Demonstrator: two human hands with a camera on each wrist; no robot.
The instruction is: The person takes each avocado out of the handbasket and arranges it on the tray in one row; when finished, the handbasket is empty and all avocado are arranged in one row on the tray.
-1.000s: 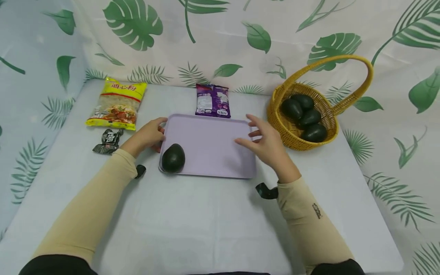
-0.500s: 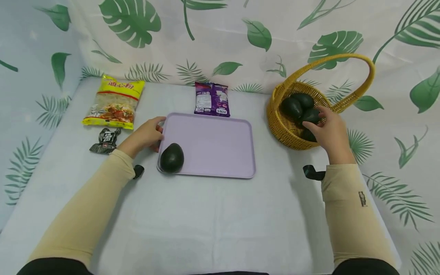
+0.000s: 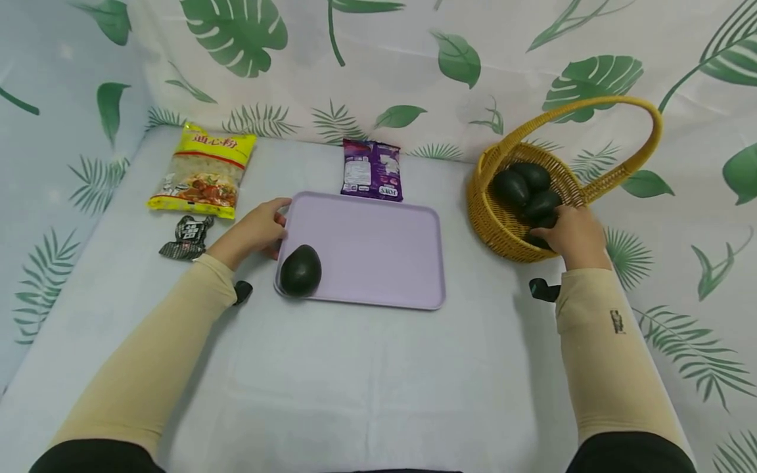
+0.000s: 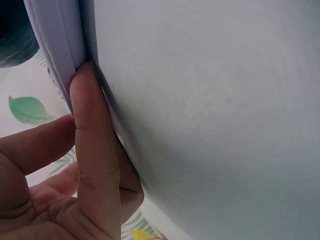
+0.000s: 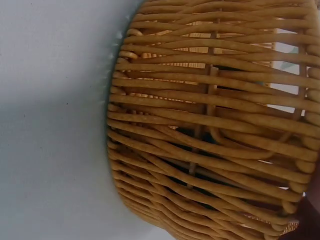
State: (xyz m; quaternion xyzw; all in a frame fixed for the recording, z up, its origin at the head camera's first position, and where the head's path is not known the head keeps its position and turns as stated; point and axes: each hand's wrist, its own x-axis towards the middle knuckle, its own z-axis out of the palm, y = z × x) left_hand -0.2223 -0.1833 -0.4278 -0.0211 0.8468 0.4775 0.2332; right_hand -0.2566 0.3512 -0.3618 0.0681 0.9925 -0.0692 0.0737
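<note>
My left hand [image 3: 257, 230] rests at the left edge of a lilac tray [image 3: 378, 253]. In the left wrist view one straight finger [image 4: 92, 130] touches the tray's outer side, close to the white tabletop. A dark green avocado [image 3: 300, 270] lies in the tray's near left corner. My right hand [image 3: 573, 236] reaches into a yellow wicker basket [image 3: 493, 226] and grips the nearest avocado [image 3: 537, 241], thumb on its near side; the other fingers are mostly hidden. Further avocados [image 3: 511, 188] lie beside it. The basket wall [image 5: 210, 100] fills most of the right wrist view.
A yellow-ended pasta bag [image 3: 204, 171] lies at the back left, with a small black packet [image 3: 188, 238] before it. A purple packet [image 3: 371, 169] lies behind the tray. The basket's tall handle [image 3: 627, 105] arches over its right side. A leaf-printed cloth hangs behind.
My right hand has moved from above the tray's right end into the basket, then lower onto the nearest avocado. The left hand stays at the tray's edge. The head view shifts slightly.
</note>
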